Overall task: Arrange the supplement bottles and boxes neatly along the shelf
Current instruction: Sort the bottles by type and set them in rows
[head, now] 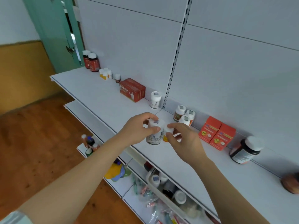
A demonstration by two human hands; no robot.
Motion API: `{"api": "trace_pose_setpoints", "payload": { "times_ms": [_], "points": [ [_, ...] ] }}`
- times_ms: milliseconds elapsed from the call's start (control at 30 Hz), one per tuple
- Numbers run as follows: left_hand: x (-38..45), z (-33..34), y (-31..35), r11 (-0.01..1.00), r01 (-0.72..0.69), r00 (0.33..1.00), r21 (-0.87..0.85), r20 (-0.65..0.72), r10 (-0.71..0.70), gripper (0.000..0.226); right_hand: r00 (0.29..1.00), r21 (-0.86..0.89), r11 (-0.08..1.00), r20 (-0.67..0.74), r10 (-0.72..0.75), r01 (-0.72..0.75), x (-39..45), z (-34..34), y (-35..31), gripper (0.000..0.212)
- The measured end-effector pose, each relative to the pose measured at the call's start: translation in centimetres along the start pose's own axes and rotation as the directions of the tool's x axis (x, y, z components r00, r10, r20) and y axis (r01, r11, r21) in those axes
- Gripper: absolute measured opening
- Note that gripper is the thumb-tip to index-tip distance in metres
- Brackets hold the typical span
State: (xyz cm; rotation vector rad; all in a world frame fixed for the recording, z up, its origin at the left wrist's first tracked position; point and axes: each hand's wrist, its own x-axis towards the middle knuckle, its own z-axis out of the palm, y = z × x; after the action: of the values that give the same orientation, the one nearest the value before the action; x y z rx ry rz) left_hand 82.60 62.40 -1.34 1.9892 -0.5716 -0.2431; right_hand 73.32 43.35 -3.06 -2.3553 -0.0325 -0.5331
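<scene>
Left hand [137, 128] grips the white bottle [154, 133] at the shelf's [97, 92] near edge, right hand [182, 138] fingers pinch a small bottle [168, 131] beside it, so I'd set both upright against the far wall, labels forward.

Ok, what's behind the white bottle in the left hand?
A smaller white-capped bottle with a yellow label, pinched by the right hand. The white bottle and both hands cover most of it, so its label is unreadable.
</scene>
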Motion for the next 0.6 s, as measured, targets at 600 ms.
{"api": "trace_pose_setpoints", "payload": {
  "times_ms": [600],
  "points": [
    [18.3, -1.1, -2.5, 0.881, -0.338, 0.934, 0.332, 0.233, 0.270, 0.034, 0.987, -0.267, 0.951, -0.087, 0.137, -0.156, 7.7, 4.7, 3.7, 0.022]
  ]
}}
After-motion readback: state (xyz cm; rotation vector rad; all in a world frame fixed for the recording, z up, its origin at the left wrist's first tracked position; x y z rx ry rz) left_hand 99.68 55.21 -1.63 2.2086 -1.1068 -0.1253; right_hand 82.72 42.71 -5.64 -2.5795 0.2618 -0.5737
